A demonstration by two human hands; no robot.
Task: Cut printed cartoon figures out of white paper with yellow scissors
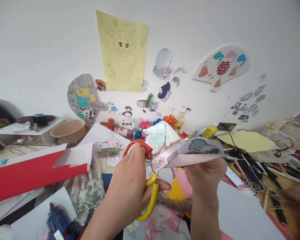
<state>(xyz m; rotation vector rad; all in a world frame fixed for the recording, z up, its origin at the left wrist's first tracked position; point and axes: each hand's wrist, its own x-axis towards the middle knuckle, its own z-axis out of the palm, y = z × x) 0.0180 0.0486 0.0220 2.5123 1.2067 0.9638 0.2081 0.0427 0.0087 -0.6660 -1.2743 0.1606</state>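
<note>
My left hand is closed around the red and yellow handles of a large pair of scissors. Their metal blades stand apart and point to the right. Between them is a paper cutout printed with a grey-green figure. My right hand grips this cutout from below, close to the blade tips, and its fingers are partly hidden behind the lower blade. Pink and yellow paper lies behind and below the scissors, by a woven basket rim with paper scraps beneath.
A red paper strip and a brown bowl are at left. Yellow bottles stand near the wall, which bears a yellow drawing and stickers. Pens and sticks crowd the right, where a blurred hand shows at the edge.
</note>
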